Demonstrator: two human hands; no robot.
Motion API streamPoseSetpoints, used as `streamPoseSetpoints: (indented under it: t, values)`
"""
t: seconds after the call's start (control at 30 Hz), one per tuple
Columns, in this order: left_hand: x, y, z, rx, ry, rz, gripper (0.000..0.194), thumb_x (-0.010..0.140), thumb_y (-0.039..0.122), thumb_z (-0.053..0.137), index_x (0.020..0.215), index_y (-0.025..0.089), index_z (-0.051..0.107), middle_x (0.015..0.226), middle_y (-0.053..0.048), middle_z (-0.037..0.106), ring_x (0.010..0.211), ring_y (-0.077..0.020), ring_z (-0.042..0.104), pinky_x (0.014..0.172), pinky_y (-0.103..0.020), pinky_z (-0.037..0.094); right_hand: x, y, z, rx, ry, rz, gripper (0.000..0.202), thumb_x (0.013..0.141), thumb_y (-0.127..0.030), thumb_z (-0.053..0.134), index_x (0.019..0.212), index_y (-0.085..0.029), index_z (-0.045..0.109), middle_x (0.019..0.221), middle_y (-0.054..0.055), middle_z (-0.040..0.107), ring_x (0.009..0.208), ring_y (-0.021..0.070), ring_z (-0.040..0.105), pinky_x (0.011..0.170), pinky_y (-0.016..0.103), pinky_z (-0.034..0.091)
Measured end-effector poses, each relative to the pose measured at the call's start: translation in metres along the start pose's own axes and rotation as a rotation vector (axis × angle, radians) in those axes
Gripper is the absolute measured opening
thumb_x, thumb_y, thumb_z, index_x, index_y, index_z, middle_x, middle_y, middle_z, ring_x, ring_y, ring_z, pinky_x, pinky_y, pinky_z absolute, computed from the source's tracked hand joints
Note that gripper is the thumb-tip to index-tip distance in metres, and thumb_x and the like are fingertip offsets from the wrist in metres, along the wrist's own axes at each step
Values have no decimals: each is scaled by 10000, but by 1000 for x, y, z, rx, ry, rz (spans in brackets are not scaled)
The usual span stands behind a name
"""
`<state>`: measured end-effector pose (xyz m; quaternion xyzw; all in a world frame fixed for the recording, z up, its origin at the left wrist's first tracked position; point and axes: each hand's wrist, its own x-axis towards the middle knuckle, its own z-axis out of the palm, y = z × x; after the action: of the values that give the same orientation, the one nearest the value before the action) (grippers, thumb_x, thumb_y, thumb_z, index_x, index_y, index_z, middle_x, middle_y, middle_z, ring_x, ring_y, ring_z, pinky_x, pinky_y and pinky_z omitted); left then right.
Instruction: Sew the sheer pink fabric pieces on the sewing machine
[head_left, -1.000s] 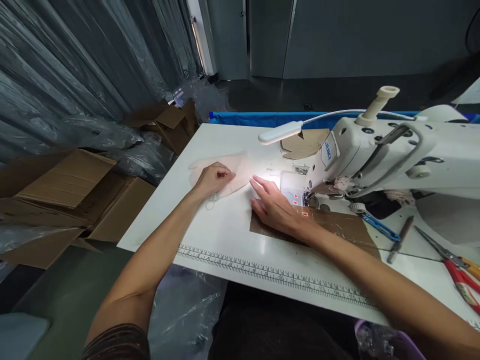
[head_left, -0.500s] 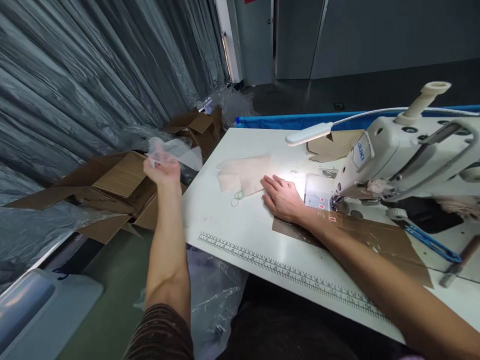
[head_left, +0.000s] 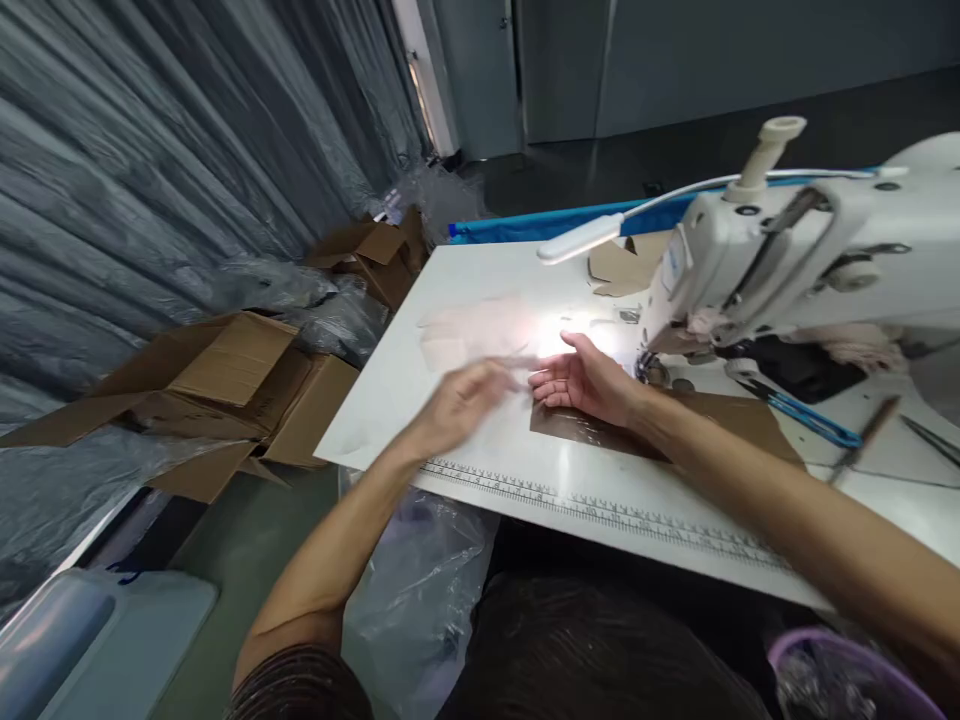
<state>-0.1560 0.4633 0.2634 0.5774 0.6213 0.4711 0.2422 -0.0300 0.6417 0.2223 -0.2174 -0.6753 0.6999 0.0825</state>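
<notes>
A pale pink, thin cloth piece (head_left: 461, 330) lies flat on the white sewing table (head_left: 382, 400), washed out by the lamp's glare. My left hand (head_left: 461, 400) is over the table just in front of the cloth, its fingers smeared by motion, so I cannot tell what they hold. Close to its fingertips is my right hand (head_left: 581, 385), palm turned toward the left, thumb raised and fingers loosely apart with nothing in them. Under my right wrist lies a brown sheet (head_left: 585, 430). The white sewing machine (head_left: 697, 260) stands just right of my right hand.
A white lamp (head_left: 581, 240) reaches over the table. Blue-handled snips (head_left: 814, 420) lie at the right. A printed ruler (head_left: 555, 498) runs along the front edge. Open cardboard boxes (head_left: 232, 370) stand left; a purple-rimmed bin (head_left: 810, 640) is below right.
My left hand has swung from over the boxes to the table's middle; the translucent sheet it held no longer shows clearly. My right hand has lifted off the cloth and turned its palm leftward.
</notes>
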Motion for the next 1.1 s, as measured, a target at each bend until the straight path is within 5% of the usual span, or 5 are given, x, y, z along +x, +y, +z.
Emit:
streamPoseSetpoints:
  t: [0.13,0.33,0.57,0.8,1.1]
  values:
    - [16,7,52,159,-583,253,248,1001,271,486,1188,220,640,1414,-75,593,1344,-215,526,1130,-441,444,-38,3,-39,292,-89,318,578,998,-598,337,982,-112,651,843,154,715,749,215,693,682,317,612]
    - [72,-18,51,245,-272,233,277,942,163,452,1147,137,636,1094,-106,722,1006,-179,689,888,-353,573,-62,21,-61,165,-103,195,153,903,-286,681,980,-153,685,935,86,736,914,160,707,900,277,595]
    - [80,-24,56,220,-582,119,437,834,217,594,1269,182,615,1001,-60,731,833,-166,674,708,-277,527,-73,28,-50,98,34,102,76,860,-215,718,873,-183,650,826,53,734,815,165,723,790,305,633]
    - [67,-25,53,7,-450,-28,178,861,347,681,909,197,763,758,-33,727,617,-113,606,543,-220,453,-107,21,-84,101,41,238,363,713,-414,851,899,-166,663,918,101,757,727,180,728,542,237,599]
    - [64,-29,76,-620,91,-422,295,753,389,836,901,147,757,987,-82,767,824,-160,743,866,-302,609,-94,18,-90,149,215,233,411,702,-484,858,821,-166,627,880,95,755,703,169,721,524,219,575]
